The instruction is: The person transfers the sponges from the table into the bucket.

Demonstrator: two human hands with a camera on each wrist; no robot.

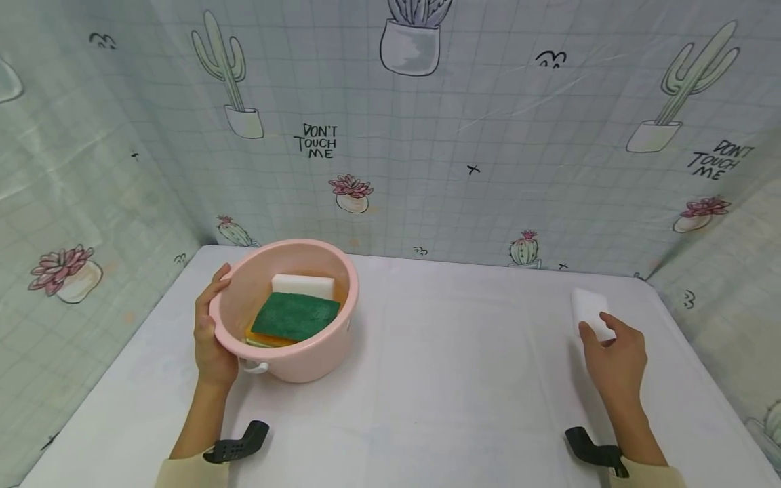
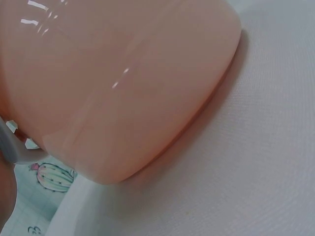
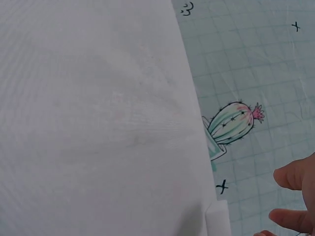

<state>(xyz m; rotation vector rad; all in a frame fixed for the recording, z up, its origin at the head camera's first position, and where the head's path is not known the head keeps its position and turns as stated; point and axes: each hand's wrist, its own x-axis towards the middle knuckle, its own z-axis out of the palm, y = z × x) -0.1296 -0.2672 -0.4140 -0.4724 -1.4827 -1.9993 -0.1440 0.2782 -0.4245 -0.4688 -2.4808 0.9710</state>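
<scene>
My left hand [image 1: 215, 342] grips the left side of a pink bucket [image 1: 317, 359], its fingers at the rim. Inside the bucket lie a green scouring pad [image 1: 295, 316] with yellow sponge under it, and a white sponge block [image 1: 303, 285] behind. The left wrist view shows the smooth outer wall of the bucket [image 2: 128, 88] close up. On the right, my right hand [image 1: 617, 359] hovers by another white sponge block [image 1: 589, 306], thumb and fingers spread. In the right wrist view the fingers [image 3: 293, 220] stand apart from that white block [image 3: 217, 220].
A white cloth covers the table [image 1: 451, 379]. Behind it and at both sides hangs a grey-green curtain [image 1: 427, 135] printed with cacti. Each wrist wears a black camera mount, one on the left [image 1: 241, 444] and one on the right [image 1: 588, 449].
</scene>
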